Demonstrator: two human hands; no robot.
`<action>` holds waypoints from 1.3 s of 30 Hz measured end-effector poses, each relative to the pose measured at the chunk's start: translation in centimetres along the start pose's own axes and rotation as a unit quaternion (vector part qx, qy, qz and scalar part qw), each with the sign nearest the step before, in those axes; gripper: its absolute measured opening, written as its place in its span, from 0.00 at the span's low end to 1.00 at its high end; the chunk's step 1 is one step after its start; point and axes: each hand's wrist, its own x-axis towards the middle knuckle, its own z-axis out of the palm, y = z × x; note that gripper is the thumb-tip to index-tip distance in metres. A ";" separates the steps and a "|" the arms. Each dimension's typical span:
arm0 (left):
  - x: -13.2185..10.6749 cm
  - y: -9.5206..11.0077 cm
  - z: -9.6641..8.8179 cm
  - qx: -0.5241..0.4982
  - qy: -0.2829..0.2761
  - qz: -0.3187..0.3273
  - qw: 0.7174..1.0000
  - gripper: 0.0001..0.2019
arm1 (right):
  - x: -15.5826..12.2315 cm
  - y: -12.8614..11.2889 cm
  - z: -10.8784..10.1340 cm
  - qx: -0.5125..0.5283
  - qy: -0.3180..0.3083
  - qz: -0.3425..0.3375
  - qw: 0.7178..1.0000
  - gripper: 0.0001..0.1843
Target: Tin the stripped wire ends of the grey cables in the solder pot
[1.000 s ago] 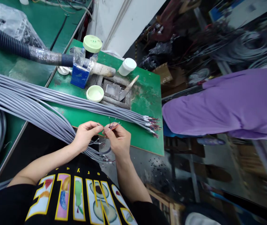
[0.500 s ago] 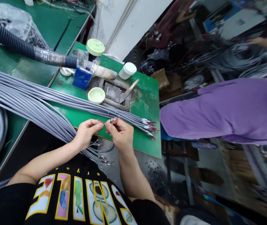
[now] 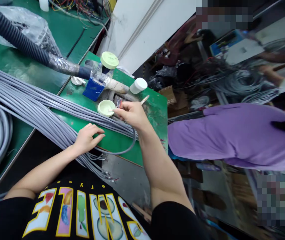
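My right hand (image 3: 133,115) pinches the stripped end of a grey cable (image 3: 129,146), which curves down from it and back to the left. Bare wire tips stick out from those fingers over a shallow pale-green dish (image 3: 103,108). My left hand (image 3: 88,136) holds nothing; its thumb stands apart from its bent fingers, beside a bundle of grey cables (image 3: 57,131) near the table's front edge. A second cable bundle (image 3: 82,111) runs across the table under my right forearm, which hides most of its wire ends.
Behind the dish are a blue box (image 3: 93,89), a duct hose (image 3: 64,65), a lidded jar (image 3: 109,60) and a white tub (image 3: 138,85). A tool handle (image 3: 145,99) sticks up past my right hand. A person in purple (image 3: 232,133) is close on the right.
My right hand has moved up and away from my left, carrying the cable end to the pale-green dish. My left hand has let go of the wires and stays near the table edge.
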 end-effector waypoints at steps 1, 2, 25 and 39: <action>-0.1 -0.3 0.1 0.018 -0.003 0.007 1.000 0.06 | 0.8 0.1 0.0 -0.024 -0.016 0.006 1.000 0.17; -0.2 -0.5 0.3 0.032 -0.006 0.012 0.999 0.07 | 1.5 0.2 0.1 -0.049 -0.030 0.013 0.998 0.17; -0.7 -0.6 0.8 0.084 -0.016 0.047 0.995 0.10 | 5.1 -0.4 0.8 -0.244 -0.089 0.060 0.964 0.17; -0.2 -0.4 0.5 0.075 0.006 0.046 0.996 0.08 | 3.8 6.4 -4.4 -0.030 0.095 0.205 0.974 0.19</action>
